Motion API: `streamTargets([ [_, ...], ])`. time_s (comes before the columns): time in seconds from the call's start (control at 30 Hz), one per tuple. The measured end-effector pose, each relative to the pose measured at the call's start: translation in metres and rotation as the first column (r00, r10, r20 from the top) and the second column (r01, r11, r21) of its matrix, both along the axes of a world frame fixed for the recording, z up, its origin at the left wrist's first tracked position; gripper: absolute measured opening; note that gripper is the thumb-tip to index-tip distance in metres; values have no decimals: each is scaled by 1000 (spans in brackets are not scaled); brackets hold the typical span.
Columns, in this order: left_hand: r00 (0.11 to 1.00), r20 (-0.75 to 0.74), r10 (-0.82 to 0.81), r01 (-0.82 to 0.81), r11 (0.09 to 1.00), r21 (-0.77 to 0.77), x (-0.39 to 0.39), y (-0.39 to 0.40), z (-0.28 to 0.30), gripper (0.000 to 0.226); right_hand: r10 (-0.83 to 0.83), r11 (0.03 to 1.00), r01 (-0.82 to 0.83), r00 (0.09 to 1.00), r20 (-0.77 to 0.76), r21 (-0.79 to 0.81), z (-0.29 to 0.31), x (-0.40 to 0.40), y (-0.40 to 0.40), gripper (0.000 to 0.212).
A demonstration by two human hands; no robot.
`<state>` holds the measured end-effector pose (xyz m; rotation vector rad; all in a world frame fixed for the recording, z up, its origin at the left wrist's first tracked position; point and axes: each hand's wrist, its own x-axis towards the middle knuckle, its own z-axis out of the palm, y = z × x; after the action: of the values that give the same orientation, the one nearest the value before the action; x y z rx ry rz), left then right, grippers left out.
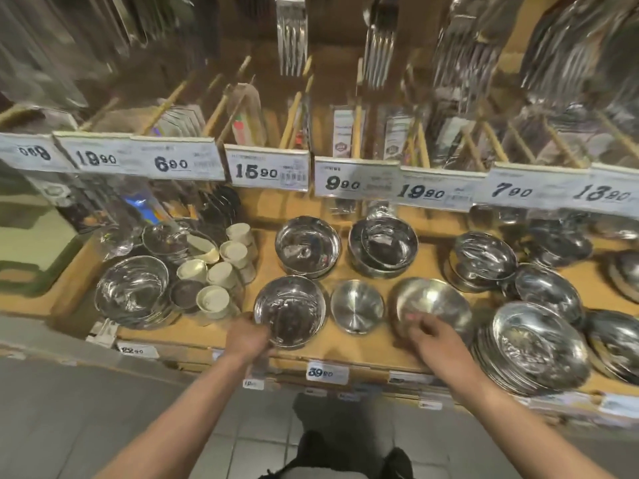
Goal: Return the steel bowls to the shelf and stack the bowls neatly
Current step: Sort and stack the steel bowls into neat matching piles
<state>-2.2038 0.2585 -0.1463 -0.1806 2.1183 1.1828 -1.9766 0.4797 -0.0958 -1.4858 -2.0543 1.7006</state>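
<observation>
Meanwhile, at the shelf's (pixel 345 344) front edge, the left hand (pixel 249 335) curls round the rim of a polished deep bowl (pixel 289 311), while the right hand (pixel 427 335) pinches a brushed, shallower bowl (pixel 432 307). Nesting like with like, rims level, would likely stack them neatly; slick steel may slip.

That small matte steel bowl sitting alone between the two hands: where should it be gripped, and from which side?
Judging from the frame, the small matte bowl is best pinched at its near rim, thumb inside and fingers outside, coming from the shelf's front edge. It stands upright and open with no handle, and bowls flank it: the one the left hand holds and the one at the right hand.
</observation>
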Motion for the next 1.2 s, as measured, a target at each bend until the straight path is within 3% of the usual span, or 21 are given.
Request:
streamTargets([
  [0.1,985,155,72,-84,994,70,0,-2,3,36,-14,999,14,1000,10,-37,0,-3,-1,12],
  [0.3,945,312,101,-138,986,99,13,-7,4,24,62,998,-62,998,-5,-34,6,-28,-6,17],
  [0.4,925,360,120,-185,971,152,17,-7,7,24,147,987,-147,989,14,66,10,-59,-8,17],
  [0.57,936,325,133,-192,969,157,16,-11,14,16,261,951,-259,965,11,172,13,-138,-9,8],
  [0.63,944,309,112,-174,968,181,15,-16,16,15,248,950,-261,964,93,170,4,-170,-6,28],
  [0.77,967,254,30,-94,965,244,13,-25,20,19,201,929,-277,935,293,246,-15,-210,-7,40],
  [0.9,974,220,52,-110,960,258,14,-25,20,20,56,926,-177,937,345,333,-27,-222,-13,37],
  [1.03,976,213,43,-102,957,273,16,-22,23,19,44,930,-168,935,353,328,-26,-221,-11,23],
  [1.2,977,212,4,-69,951,302,19,-22,27,21,21,941,-130,944,330,313,-13,-219,-7,39],
])
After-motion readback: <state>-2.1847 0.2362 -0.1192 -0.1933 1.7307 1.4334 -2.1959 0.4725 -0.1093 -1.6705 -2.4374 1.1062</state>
